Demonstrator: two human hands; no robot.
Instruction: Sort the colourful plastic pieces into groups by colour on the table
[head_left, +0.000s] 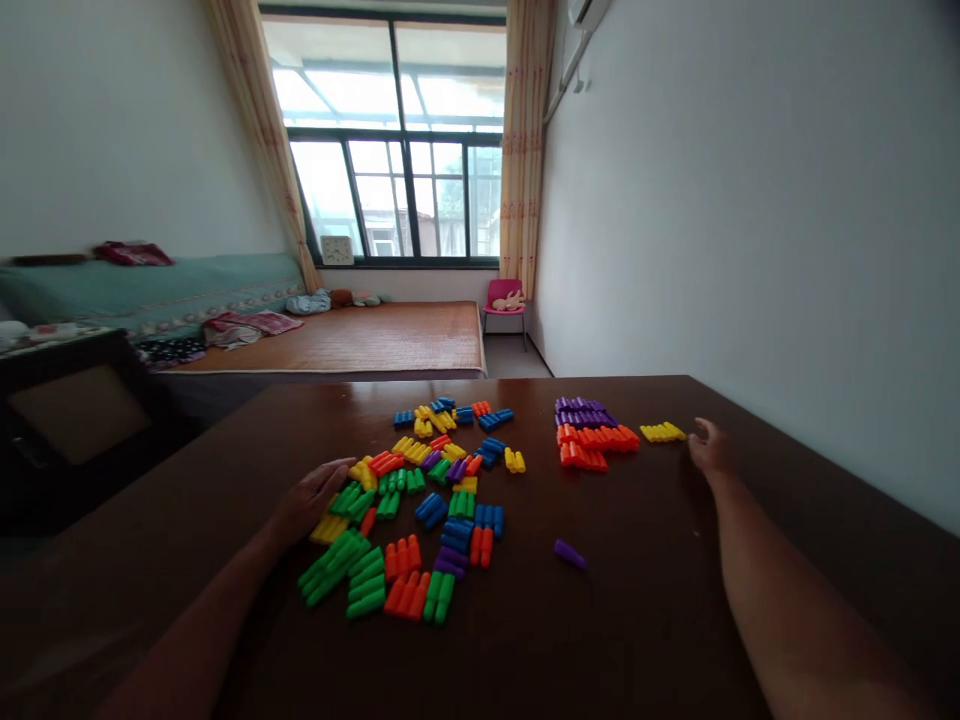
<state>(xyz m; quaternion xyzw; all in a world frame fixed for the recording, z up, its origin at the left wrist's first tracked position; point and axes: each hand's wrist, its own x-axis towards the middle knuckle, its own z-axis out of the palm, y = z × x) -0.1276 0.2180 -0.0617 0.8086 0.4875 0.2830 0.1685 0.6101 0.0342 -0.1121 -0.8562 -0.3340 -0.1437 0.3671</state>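
On the brown table lies a spread-out pile of plastic bullet-shaped building pieces in several colours, many joined side by side. My left hand [313,498] lies at the pile's left edge, fingers stretched out beside yellow pieces [363,474] and green pieces [352,502]; whether it touches them I cannot tell. My right hand [709,447] rests on the table at the right, thumb and fingers apart. Its fingertips are close to the right end of a yellow row of pieces [661,433]. Left of that row are orange rows [598,438] and purple rows [583,412].
A single purple piece [571,554] lies apart near the table's middle. Green blocks [335,567] are at the pile's near side, blue and yellow ones at its far side. Beyond the table [630,640] stand a bed [375,335] and a pink chair [504,293]. A wall runs along the right.
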